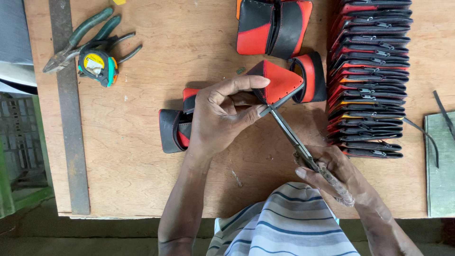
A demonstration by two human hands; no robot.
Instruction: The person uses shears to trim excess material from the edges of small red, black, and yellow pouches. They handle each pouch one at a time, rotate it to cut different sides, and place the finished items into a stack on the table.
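My left hand (220, 116) pinches a red and black triangular leather pouch (279, 81) above a wooden workbench (156, 156), thumb on top and fingers beneath. My right hand (339, 178) grips the handles of long thin metal pliers (290, 135). The pliers' tip meets the pouch's lower edge beside my left fingertips. Under my left palm lies another black and red pouch (173, 130), partly hidden.
A long row of finished red, orange and black zip pouches (369, 76) stands on edge at the right. More pouches (272, 26) lie at the top. Green-handled pliers (78, 40), a tape measure (98, 65) and a metal ruler (71, 123) lie at the left. A green board (441, 166) sits at the right edge.
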